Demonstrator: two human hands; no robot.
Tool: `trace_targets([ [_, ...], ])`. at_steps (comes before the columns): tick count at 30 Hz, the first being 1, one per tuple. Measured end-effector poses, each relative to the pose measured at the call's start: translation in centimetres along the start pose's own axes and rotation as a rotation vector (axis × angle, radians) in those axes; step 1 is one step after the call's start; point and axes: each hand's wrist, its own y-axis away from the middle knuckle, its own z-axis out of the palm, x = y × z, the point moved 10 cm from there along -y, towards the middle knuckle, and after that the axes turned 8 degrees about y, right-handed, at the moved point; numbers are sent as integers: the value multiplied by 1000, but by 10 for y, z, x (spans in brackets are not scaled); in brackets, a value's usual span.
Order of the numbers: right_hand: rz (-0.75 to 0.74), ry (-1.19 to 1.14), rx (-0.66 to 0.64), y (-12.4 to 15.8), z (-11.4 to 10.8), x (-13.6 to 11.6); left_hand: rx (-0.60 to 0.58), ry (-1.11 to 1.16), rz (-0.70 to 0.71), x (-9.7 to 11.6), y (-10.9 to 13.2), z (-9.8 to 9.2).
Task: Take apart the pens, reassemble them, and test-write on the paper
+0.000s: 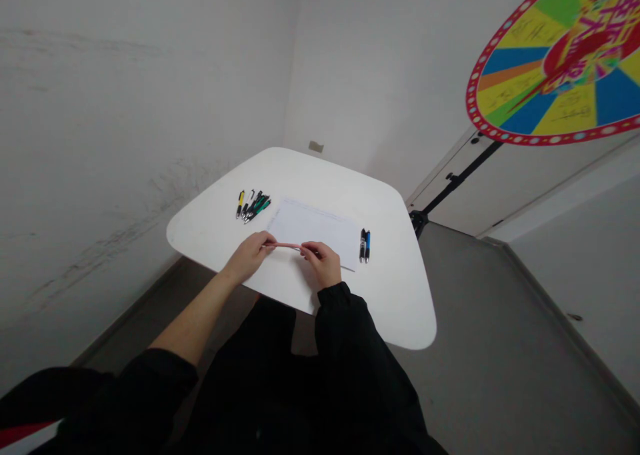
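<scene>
A thin pink pen-like stick [289, 245] runs crosswise between my hands, above the near edge of a sheet of white paper [315, 225]. My left hand [253, 254] pinches its left end, and the fingers of my right hand [323, 262] are closed on its right end. To the right of the paper lie two pens side by side, one black and silver [363, 246] and one blue and black [368, 246]. Beyond my left hand is a loose group of several pens, with a yellow one [241, 204] at its left and green ones [259, 210] at its right.
The white table [400, 308] has rounded corners and stands near a scuffed wall [100, 142]. At the upper right is a colourful prize wheel [560, 68] on a black stand [455, 180]. Grey floor [500, 322] shows on the right.
</scene>
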Motion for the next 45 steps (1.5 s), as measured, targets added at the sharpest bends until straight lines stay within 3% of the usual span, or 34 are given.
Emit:
trace_targets([
  [7, 19, 36, -25, 0, 3, 2, -25, 5, 15, 3, 1, 1],
  [15, -117, 274, -63, 2, 8, -12, -45, 43, 43, 6, 1, 4],
  [23, -14, -17, 1, 1, 1, -3, -26, 21, 28, 3, 1, 1],
  [32, -81, 93, -35, 2, 4, -7, -32, 3, 61, 3, 2, 2],
  [39, -174, 352, -87, 4, 14, -17, -22, 24, 94, 6, 4, 1],
  [45, -111, 201, -51, 4, 7, -11, -23, 24, 85, 7, 2, 0],
])
